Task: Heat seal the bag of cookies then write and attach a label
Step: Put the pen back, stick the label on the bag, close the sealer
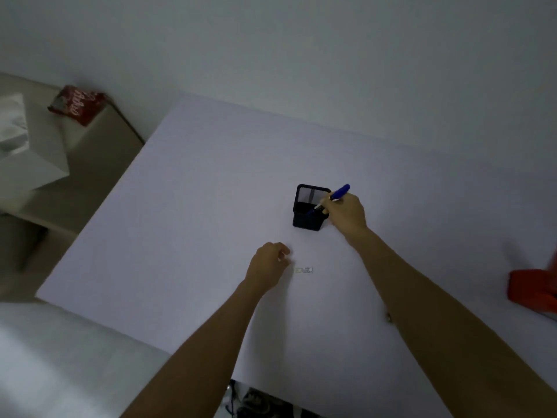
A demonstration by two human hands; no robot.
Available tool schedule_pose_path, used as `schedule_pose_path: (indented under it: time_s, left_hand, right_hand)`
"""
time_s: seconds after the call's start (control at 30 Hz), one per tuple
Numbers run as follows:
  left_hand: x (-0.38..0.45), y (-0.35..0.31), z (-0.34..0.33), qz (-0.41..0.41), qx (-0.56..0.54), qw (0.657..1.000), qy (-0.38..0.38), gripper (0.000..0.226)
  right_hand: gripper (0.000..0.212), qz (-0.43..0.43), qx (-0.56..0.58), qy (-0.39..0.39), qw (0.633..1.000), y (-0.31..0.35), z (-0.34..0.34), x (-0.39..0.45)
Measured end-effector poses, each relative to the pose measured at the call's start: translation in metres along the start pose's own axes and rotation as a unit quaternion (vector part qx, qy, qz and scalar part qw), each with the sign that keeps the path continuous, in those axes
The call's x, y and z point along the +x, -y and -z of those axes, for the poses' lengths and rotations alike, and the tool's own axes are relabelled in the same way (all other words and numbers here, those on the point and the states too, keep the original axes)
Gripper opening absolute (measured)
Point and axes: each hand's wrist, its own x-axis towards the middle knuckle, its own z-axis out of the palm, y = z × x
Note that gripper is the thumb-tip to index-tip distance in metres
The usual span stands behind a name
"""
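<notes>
My right hand (345, 214) grips a blue pen (339, 194) whose tip points down into a black mesh pen holder (307, 220) near the middle of the white table (180, 206). A small white label (303, 270) with writing on it lies flat on the table just in front of the holder. My left hand (268, 263) rests on the table right beside the label, to its left, fingers curled and holding nothing. A red snack bag (77, 104) lies on a beige unit off the table's far left.
An orange-red object (530, 291), partly cut off by the frame, sits at the table's right edge. A beige shelf unit (90, 152) with white packaging (18, 140) stands to the left. A wall runs behind the table. Cables show below the near edge.
</notes>
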Motion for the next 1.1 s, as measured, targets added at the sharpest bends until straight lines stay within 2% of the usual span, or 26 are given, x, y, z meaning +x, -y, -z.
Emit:
schedule_pose_path:
  time_s: [0.13,0.23,0.37,0.4,0.5,0.57,0.67,0.7,0.87,1.1]
  left_hand:
    - [0.002,0.000,-0.024,-0.022,0.014,1.000,0.015,0.027]
    - [0.003,-0.002,-0.035,-0.025,0.006,1.000,0.009,0.028]
    - [0.005,0.000,-0.039,-0.029,-0.003,1.000,-0.004,0.025]
    - [0.005,0.001,-0.039,-0.031,-0.004,0.999,-0.004,0.023]
    - [0.006,0.004,-0.040,-0.029,-0.011,1.000,-0.003,0.021]
    - [0.008,0.004,-0.040,-0.029,-0.016,0.999,-0.003,0.020]
    - [0.011,0.004,-0.040,-0.034,-0.021,0.999,-0.001,0.020]
    - [0.011,0.005,-0.040,-0.035,-0.023,0.999,0.001,0.020]
    - [0.013,0.008,-0.041,-0.038,-0.026,0.999,0.002,0.021]
    - [0.012,0.008,-0.044,-0.042,-0.018,0.999,-0.006,0.021]
  right_hand:
    - [0.018,0.048,-0.030,-0.026,0.998,-0.007,-0.002,0.003]
    - [0.020,0.070,-0.019,-0.019,0.997,-0.010,-0.002,0.004]
    - [0.043,0.083,0.029,0.017,0.996,-0.008,0.001,-0.004]
    - [0.046,0.075,0.059,0.004,0.995,-0.010,0.002,-0.009]
    - [0.038,0.030,0.137,-0.096,0.985,-0.034,0.001,-0.028]
    - [0.029,0.001,0.077,-0.075,0.994,-0.058,-0.005,-0.040]
    - [0.029,0.010,-0.081,0.063,0.995,-0.091,-0.021,-0.052]
    - [0.029,0.021,-0.111,0.086,0.990,-0.098,-0.026,-0.055]
    - [0.019,0.090,-0.183,0.070,0.976,-0.113,-0.038,-0.065]
    - [0.005,0.098,-0.221,0.080,0.967,-0.113,-0.038,-0.067]
